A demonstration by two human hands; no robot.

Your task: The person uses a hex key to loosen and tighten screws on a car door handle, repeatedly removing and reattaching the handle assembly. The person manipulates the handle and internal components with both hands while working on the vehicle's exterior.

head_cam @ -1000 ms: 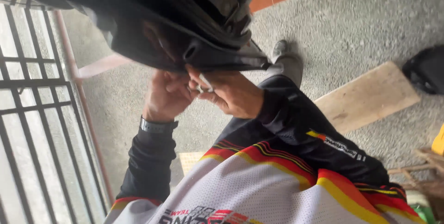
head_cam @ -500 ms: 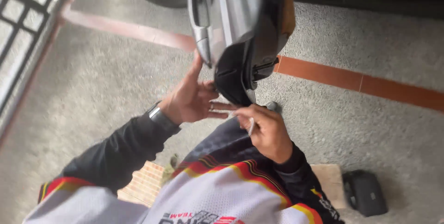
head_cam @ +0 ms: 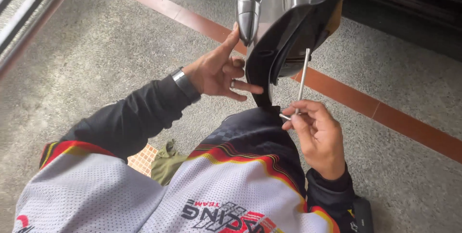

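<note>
The panel (head_cam: 288, 26) was glossy black with a silver face and chrome handle (head_cam: 246, 14). The left hand (head_cam: 219, 71) braced its edge, fingers spread. The right hand (head_cam: 315, 129) pinched a thin L-shaped key (head_cam: 302, 81), pointed up into it.

Glossy black panel (head_cam: 269, 64), metal rod (head_cam: 302, 81), rough concrete floor (head_cam: 96, 50)

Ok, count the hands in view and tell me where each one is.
2. The left hand rests on the edge of the black mirror housing, thumb by the chrome door handle. The right hand is lower, pinching an L-shaped hex key pointing up into the housing.
</note>
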